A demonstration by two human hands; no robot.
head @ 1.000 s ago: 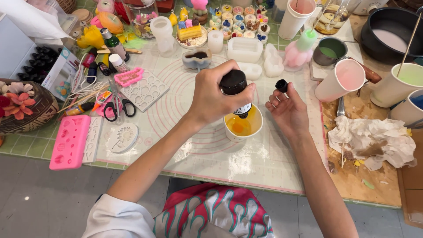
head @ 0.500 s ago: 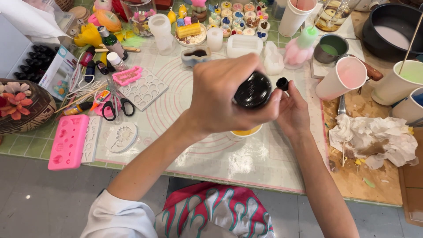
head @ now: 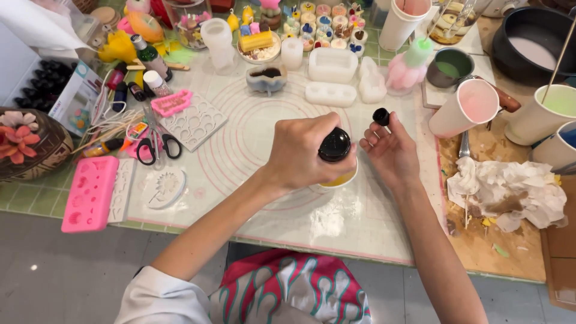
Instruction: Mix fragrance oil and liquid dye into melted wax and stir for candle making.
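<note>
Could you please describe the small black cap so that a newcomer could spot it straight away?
Start at the round-patterned silicone mat. Right of its middle, the right hand holds the small black cap at its fingertips, unlike the larger dark bottle gripped in the left hand.

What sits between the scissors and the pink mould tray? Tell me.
In the head view, a white strip mould lies between the scissors and the pink mould tray, right against the tray's edge.

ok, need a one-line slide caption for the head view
Left hand tips a dark bottle over a white cup; right hand holds its black cap.
</note>
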